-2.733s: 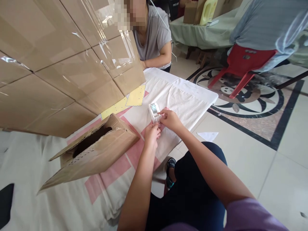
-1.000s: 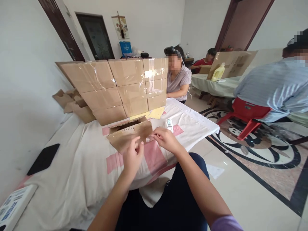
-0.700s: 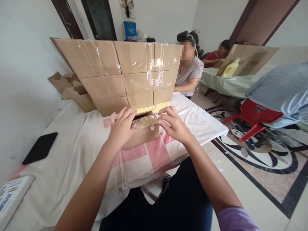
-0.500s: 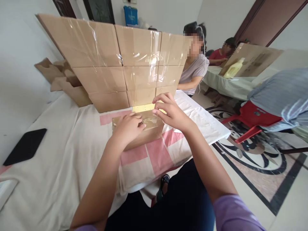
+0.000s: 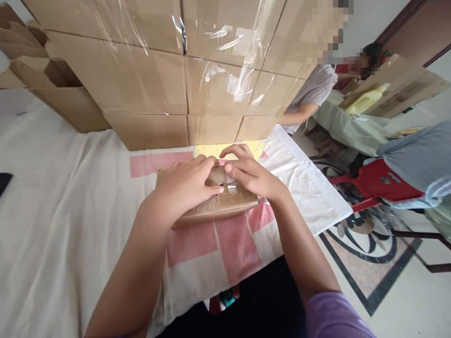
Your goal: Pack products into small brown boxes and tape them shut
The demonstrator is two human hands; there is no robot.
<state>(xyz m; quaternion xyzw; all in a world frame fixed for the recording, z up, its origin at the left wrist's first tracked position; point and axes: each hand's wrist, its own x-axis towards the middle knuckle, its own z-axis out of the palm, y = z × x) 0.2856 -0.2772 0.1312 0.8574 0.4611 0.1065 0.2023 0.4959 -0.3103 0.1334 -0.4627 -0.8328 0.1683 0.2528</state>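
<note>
A small brown cardboard box (image 5: 197, 213), with clear tape over its top, lies in front of me on the cloth-covered bed or table. On its left top rests my left hand (image 5: 186, 180), palm down, fingers spread and thumb apart near a small dark hole or tear. Above the box's right part, my right hand (image 5: 252, 171) is open with curved fingers; thumb and forefinger are apart and I see nothing between them. Whether its fingertips touch the tape I cannot tell. A yellow dotted sheet (image 5: 207, 151) lies just behind the box.
A tall panel of taped cardboard sections (image 5: 148, 80) stands behind the box. Open cartons (image 5: 70, 103) are at left, and a black flat object (image 5: 4, 182) lies at the far left. A person (image 5: 317, 89) sits beyond the panel; a red chair (image 5: 387, 180) is at right.
The view has tipped down and come closer to the box. My left thumb has shifted along the top, and my right hand has come lower, nearer the box.
</note>
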